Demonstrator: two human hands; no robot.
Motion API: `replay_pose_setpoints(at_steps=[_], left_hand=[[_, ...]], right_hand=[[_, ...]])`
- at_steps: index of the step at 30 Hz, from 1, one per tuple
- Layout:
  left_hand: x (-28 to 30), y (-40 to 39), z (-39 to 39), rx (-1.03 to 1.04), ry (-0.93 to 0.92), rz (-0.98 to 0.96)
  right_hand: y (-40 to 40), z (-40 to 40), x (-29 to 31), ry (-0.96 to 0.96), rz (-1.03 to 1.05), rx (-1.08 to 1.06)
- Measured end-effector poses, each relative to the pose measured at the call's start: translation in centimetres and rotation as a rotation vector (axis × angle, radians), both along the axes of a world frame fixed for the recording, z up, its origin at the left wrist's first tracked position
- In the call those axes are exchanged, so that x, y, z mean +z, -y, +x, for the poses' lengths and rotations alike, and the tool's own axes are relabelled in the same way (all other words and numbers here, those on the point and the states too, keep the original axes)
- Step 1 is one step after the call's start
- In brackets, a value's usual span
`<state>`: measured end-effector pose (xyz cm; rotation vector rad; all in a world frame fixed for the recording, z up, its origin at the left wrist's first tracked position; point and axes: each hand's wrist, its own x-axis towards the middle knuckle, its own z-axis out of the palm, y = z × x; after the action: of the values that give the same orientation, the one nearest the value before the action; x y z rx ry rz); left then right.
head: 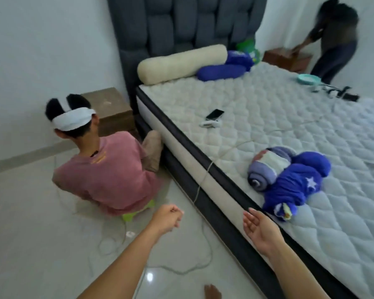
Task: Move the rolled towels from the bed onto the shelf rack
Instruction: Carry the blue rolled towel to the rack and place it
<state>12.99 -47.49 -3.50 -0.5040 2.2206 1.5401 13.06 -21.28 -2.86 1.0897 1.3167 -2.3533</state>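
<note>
I see two rolled towels on the bed (268,117) near its front edge: a striped roll (266,167) touching a blue star roll (294,188). Both hands hold nothing. Left hand (167,219) is over the floor, fingers curled into a loose fist. Right hand (260,230) is just beside the mattress edge, near the blue roll, palm open w/ fingers (249,221) spread. A person in pink shirt (108,171) sits on the floor.
</note>
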Motion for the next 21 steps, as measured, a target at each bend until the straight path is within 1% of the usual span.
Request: replay_pose_setpoints(at_steps=[3,6,9,12,16,19,21], left_hand=[[0.2,-5.5,-3.0,-0.167,0.027,0.034],[0.9,-10.5,-6.0,-0.288,0.020,0.025],[0.9,-15.3,-8.5,-0.384,0.041,0.015],[0.1,-19.8,-11.3,-0.451,0.086,-0.011],[-2.2,-25.4,-15.3,-0.442,0.190,-0.030],[-4.5,-29.4,-17.5,-0.415,0.308,-0.047],[-5.5,-31.9,-18.8,-0.369,0.385,0.003]], right_hand=[[-5.3,1.0,-0.2,0.006,-0.014,-0.162],[-9.4,1.4,-0.9,0.022,-0.020,-0.258],[-12.9,0.8,-1.9,0.028,-0.032,-0.343],[-16.2,-1.5,-3.4,0.044,-0.042,-0.401],[-21.0,-6.9,-4.9,0.100,-0.008,-0.374],[-25.0,-11.4,-5.6,0.122,0.124,-0.286],[-27.4,-14.8,-5.7,0.137,0.227,-0.225]])
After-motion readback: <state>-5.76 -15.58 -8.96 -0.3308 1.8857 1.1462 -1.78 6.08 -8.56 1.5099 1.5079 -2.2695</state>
